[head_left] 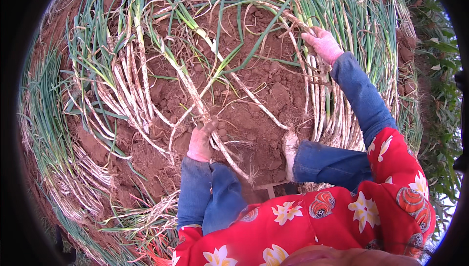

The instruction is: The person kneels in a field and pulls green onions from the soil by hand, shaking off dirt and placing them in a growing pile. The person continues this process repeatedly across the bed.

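My left hand (pixel 201 141) is closed around a few long spring onions (pixel 188 86) just in front of my left knee. Their white, rooted ends stick out below the fist, and the green leaves point away from me. Further out on the right, my right hand (pixel 323 44) grips a spring onion stalk (pixel 284 12) whose leafy end stretches to the left. Under that hand lies a dense row of spring onions (pixel 340 115), white stems towards me. A single spring onion (pixel 253 97) lies slanting across the soil between my hands, its roots by my right foot (pixel 290 150).
Loose brown soil (pixel 256 130) covers the ground. A loose pile of spring onions (pixel 126 79) lies to the left, with more bunches (pixel 84 178) beyond. Red strips (pixel 152 247) show at lower left. Leafy plants (pixel 443 68) border the right side.
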{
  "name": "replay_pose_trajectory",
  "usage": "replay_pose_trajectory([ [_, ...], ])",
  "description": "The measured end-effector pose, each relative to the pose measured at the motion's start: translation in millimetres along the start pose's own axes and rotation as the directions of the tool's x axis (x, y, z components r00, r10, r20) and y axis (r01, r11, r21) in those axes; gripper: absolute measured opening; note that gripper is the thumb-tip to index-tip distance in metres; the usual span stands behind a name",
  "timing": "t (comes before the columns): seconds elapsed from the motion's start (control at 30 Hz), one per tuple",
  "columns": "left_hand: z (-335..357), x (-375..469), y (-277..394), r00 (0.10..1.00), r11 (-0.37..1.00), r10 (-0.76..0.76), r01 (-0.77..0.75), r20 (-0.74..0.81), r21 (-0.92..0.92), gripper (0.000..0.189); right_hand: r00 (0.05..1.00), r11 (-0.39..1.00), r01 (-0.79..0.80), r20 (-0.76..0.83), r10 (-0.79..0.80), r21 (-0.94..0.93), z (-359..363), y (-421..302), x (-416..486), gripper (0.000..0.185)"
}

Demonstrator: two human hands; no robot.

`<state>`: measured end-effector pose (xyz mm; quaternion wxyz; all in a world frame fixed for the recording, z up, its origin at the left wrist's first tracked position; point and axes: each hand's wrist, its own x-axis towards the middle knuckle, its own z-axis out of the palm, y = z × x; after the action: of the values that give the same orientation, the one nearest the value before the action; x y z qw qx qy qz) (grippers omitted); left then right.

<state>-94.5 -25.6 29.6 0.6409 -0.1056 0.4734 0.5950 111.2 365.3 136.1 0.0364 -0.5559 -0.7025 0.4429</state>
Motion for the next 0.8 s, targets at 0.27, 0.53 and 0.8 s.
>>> replay_pose_trajectory([
  [0.27, -94.9, 20.2, 28.6, 0.676, 0.277, 0.671, 0.155, -0.307, 0.948, 0.039, 0.965, 0.819, 0.007, 0.218, 0.145, -0.574, 187.7, 63.0, -94.6, 0.061],
  [0.53, -119.5, 35.4, 30.6, 0.77, -0.023, 0.522, 0.442, -0.367, 0.897, 0.039, 0.933, 0.858, -0.019, 0.298, 0.199, -0.513, 155.5, 83.9, -71.7, 0.048],
  [0.8, -78.7, -27.8, 84.2, 0.801, 0.58, 0.584, -0.301, -0.13, 0.757, 0.04, 0.935, 0.81, 0.006, 0.291, 0.204, -0.586, 174.3, 72.0, -95.8, 0.056],
])
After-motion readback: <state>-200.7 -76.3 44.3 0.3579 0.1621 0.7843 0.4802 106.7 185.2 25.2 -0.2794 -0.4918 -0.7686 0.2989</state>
